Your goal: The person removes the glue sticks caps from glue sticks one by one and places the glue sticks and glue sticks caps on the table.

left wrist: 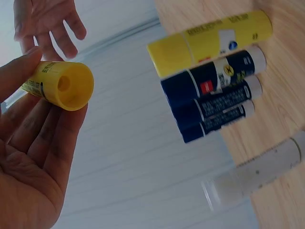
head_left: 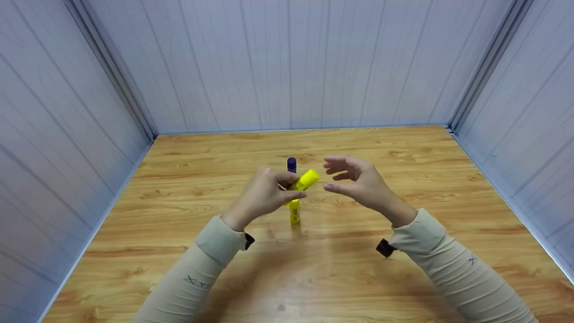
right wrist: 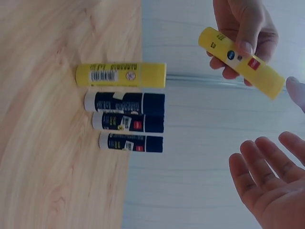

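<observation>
My left hand [head_left: 264,190] pinches a yellow glue stick [head_left: 308,179] between thumb and fingers, tilted and raised above the table. In the left wrist view the yellow end of this held glue stick [left wrist: 76,88] faces the camera. My right hand [head_left: 361,181] is held up just to the right of it, fingers apart and gripping nothing. Below the hands a second yellow glue stick [right wrist: 119,75] stands upright. Lined up with it are three dark blue glue sticks [right wrist: 128,122] with pale bases; the left hand hides most of the row in the head view.
A whitish tube with a clear cap [left wrist: 255,174] stands apart from the row in the left wrist view. The wood-grain table [head_left: 394,278] is bounded by pale panel walls [head_left: 305,67] at the back and both sides.
</observation>
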Demonstrator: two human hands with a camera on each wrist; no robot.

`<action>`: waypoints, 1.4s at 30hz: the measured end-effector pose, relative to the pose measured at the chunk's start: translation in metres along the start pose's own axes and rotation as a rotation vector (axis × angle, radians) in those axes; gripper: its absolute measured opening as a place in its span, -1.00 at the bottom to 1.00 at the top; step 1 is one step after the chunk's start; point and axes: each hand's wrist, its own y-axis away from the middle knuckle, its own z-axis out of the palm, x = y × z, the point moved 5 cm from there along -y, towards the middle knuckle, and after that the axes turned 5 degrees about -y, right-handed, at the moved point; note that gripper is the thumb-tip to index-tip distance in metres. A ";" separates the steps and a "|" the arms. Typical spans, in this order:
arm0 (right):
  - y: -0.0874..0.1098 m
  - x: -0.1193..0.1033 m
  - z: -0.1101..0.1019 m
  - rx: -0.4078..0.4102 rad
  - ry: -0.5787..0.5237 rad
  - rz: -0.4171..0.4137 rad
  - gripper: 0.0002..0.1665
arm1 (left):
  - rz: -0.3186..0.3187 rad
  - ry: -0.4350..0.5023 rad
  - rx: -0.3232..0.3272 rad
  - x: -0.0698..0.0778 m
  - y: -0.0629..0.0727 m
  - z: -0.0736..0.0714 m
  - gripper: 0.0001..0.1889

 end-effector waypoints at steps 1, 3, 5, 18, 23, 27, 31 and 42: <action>0.001 0.000 0.002 -0.009 -0.015 0.001 -0.35 | 0.015 -0.015 -0.001 0.003 0.000 0.002 -0.70; 0.003 0.000 0.006 -0.029 -0.043 0.005 -0.38 | 0.034 -0.033 -0.006 0.007 0.000 0.007 -0.75; 0.005 0.000 0.011 -0.053 -0.056 0.015 -0.40 | 0.045 -0.047 -0.019 0.010 0.000 0.011 -0.78; 0.011 0.005 0.019 -0.050 -0.112 0.072 -0.63 | 0.040 -0.039 -0.016 0.016 0.000 0.023 -0.78; 0.009 0.012 0.017 0.012 -0.197 0.105 -0.65 | -0.024 0.014 -0.036 0.011 -0.005 0.027 -0.73; 0.008 0.017 0.017 0.082 -0.288 0.147 -0.66 | -0.021 0.015 -0.023 0.009 -0.008 0.028 -0.75; 0.007 0.021 0.018 0.154 -0.379 0.172 -0.67 | 0.016 0.003 0.016 0.011 -0.009 0.027 -0.75; 0.007 0.020 0.021 0.195 -0.503 0.166 -0.69 | 0.054 -0.019 0.056 0.013 -0.009 0.025 -0.74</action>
